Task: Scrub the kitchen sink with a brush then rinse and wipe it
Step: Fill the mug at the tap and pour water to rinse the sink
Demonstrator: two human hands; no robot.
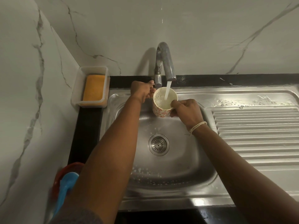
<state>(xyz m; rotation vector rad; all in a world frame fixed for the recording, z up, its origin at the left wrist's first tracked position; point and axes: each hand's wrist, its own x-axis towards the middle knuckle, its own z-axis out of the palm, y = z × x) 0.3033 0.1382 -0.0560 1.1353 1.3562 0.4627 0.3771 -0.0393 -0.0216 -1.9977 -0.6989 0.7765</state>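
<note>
A steel sink (176, 160) fills the middle, its basin wet with soap flecks around the drain (158, 144). The curved tap (163, 62) runs a stream of water into a white mug with a red pattern (161, 109). My right hand (186, 113) holds that mug by its right side under the spout. My left hand (142, 92) is closed on the tap's handle, which it hides, at the base of the tap. A blue-handled brush (66, 189) lies on the counter at the lower left, partly behind my left forearm.
A clear plastic box with an orange sponge (94, 89) stands at the sink's back left corner. A red object (71, 168) lies under the brush. The ribbed draining board (255, 135) stretches right, with water drops along its back edge. Marble walls close the left and back.
</note>
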